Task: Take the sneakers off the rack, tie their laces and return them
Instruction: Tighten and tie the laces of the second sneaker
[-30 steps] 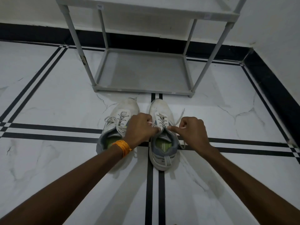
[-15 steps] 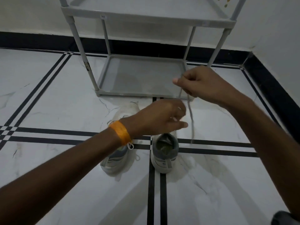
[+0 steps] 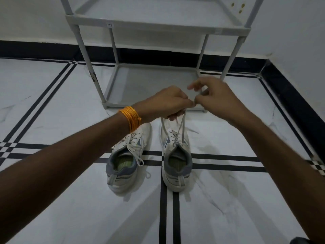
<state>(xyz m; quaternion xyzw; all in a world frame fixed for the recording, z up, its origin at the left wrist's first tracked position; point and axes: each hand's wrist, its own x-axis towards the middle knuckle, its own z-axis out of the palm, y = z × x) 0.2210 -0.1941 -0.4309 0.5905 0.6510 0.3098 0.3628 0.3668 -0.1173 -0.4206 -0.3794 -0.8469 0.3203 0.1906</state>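
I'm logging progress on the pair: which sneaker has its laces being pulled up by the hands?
The right sneaker: its laces rise taut to the left hand and right hand. The left sneaker has its laces lying loose.

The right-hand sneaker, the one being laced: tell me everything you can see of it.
The right sneaker is white with grey panels, a grey collar and a greenish insole. It stands upright on the marble floor, toe toward the rack. Its two lace ends rise taut, crossing, into the left hand and right hand. No bow yet.
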